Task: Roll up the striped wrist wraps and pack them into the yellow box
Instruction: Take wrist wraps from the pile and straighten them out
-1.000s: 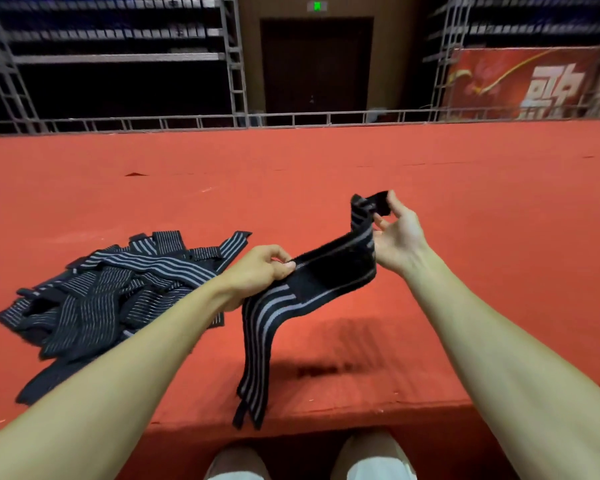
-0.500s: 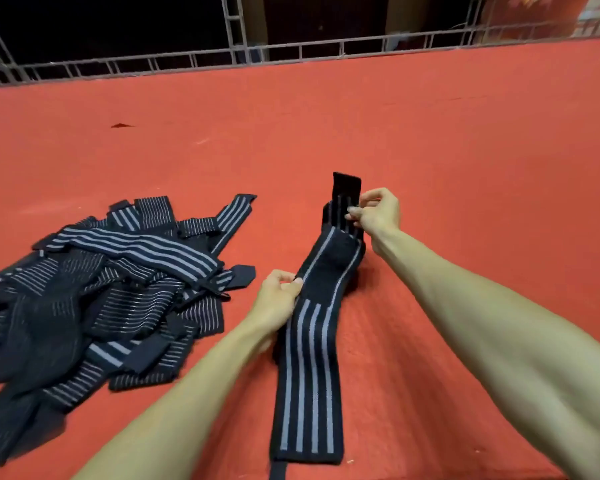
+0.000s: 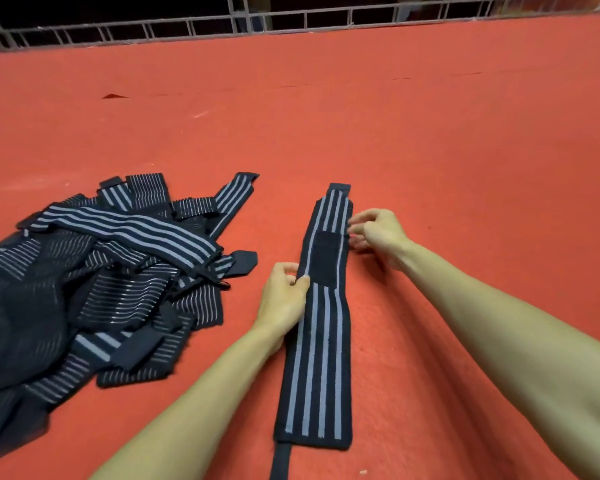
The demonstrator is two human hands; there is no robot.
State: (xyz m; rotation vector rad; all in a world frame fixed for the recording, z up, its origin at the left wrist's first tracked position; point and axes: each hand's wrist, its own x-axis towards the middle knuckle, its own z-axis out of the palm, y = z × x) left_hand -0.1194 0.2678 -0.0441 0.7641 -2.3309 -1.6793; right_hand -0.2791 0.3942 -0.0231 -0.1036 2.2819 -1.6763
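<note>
Wrap pile (image 3: 84, 289) cut by left edge, wrist wrap (image 3: 321, 341) cut at bottom, right fingers (image 3: 362, 216) blurred

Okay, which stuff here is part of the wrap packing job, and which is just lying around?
In the job: flat striped wrist wrap, left hand pinching its edge, right hand at its other edge, pile of striped wraps.
Just around: red carpet, metal railing.

Your 2 bare forearms reach forward. Your left grip (image 3: 284, 301) pinches the striped wrist wrap (image 3: 321, 358) at its left edge, thumb on top. Farther out, your right grip (image 3: 378, 233) curls blurred fingertips against its right edge.
</note>
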